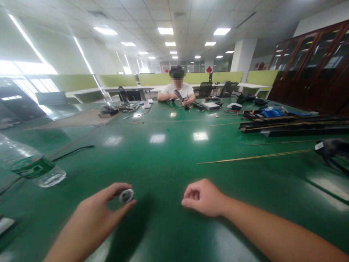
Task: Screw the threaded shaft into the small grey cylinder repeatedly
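My left hand (106, 207) is above the near part of the green table (163, 174). Its thumb and fingers pinch a small round thing (126, 196) with a pale, shiny rim and a dark grey middle. Seen end-on, its kind cannot be made out. To the right, apart from it, my right hand (203, 198) is curled, thumb against the fingers, and no object shows in it. A clear plastic bottle (32, 165) with a green label lies on its side at the left, beyond my left hand.
Thin brass-coloured rods (253, 156) and black rails (278, 128) lie on the right, near a black bundle (334, 154). A black cable (73, 153) runs by the bottle. Across the table a person (177, 89) holds a dark tool, with boxes and small parts around.
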Action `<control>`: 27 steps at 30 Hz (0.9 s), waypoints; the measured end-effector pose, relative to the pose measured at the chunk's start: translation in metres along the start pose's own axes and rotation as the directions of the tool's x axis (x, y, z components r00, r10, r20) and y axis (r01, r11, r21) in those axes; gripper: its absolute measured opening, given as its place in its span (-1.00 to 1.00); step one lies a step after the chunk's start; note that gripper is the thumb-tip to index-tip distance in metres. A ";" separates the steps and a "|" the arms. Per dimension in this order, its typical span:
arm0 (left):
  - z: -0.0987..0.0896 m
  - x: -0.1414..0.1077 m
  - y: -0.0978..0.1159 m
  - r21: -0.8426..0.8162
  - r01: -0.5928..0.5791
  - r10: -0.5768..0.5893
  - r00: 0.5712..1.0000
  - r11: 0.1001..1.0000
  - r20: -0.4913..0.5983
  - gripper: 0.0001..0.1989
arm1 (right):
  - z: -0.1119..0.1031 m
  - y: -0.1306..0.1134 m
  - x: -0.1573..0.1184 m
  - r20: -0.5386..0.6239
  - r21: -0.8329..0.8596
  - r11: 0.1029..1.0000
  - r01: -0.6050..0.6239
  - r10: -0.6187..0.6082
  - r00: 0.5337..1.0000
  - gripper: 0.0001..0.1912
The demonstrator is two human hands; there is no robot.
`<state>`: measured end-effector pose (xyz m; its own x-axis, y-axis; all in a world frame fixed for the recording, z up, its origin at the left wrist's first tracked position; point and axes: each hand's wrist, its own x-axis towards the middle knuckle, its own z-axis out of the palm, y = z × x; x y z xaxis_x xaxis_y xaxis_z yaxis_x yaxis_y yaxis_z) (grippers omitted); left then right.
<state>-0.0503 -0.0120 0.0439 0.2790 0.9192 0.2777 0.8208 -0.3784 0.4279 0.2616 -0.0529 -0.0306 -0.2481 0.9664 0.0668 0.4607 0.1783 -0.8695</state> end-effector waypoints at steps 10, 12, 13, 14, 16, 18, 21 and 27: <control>0.099 0.028 0.089 -0.493 -0.147 0.295 0.926 0.857 0.236 -0.75 | 0.001 0.007 0.001 -0.092 0.020 0.998 0.055 -0.053 0.994 -0.77; 0.105 0.023 0.083 -0.538 -0.120 0.282 0.932 0.834 0.229 -0.73 | 0.002 0.007 0.001 -0.073 -0.003 0.998 0.058 -0.058 0.996 -0.75; 0.105 0.021 0.081 -0.543 -0.104 0.271 0.933 0.833 0.237 -0.73 | 0.002 0.007 0.000 -0.054 -0.012 0.998 0.058 -0.058 0.997 -0.75; 0.105 0.020 0.079 -0.544 -0.089 0.261 0.933 0.834 0.248 -0.72 | 0.002 0.007 0.000 -0.040 -0.021 0.998 0.057 -0.058 0.998 -0.75; 0.101 0.018 0.079 -0.540 -0.068 0.244 0.934 0.839 0.262 -0.70 | 0.001 0.005 -0.001 -0.023 -0.026 0.998 0.060 -0.061 0.998 -0.75; 0.097 0.018 0.080 -0.536 -0.061 0.238 0.933 0.842 0.269 -0.69 | 0.000 0.004 -0.002 -0.021 -0.005 0.997 0.071 -0.071 0.997 -0.73; 0.093 0.020 0.082 -0.552 -0.047 0.243 0.926 0.832 0.288 -0.78 | -0.003 0.002 -0.004 0.010 0.049 0.996 0.080 -0.080 0.997 -0.67; 0.093 0.019 0.081 -0.570 -0.008 0.211 0.933 0.822 0.291 -0.81 | -0.005 0.001 -0.004 0.028 0.083 0.992 0.092 -0.095 0.995 -0.65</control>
<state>0.0683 -0.0155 0.0036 0.5791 0.8092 0.0989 0.3885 -0.3805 0.8392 0.2672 -0.0557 -0.0297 -0.3144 0.9396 0.1352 0.3635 0.2507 -0.8972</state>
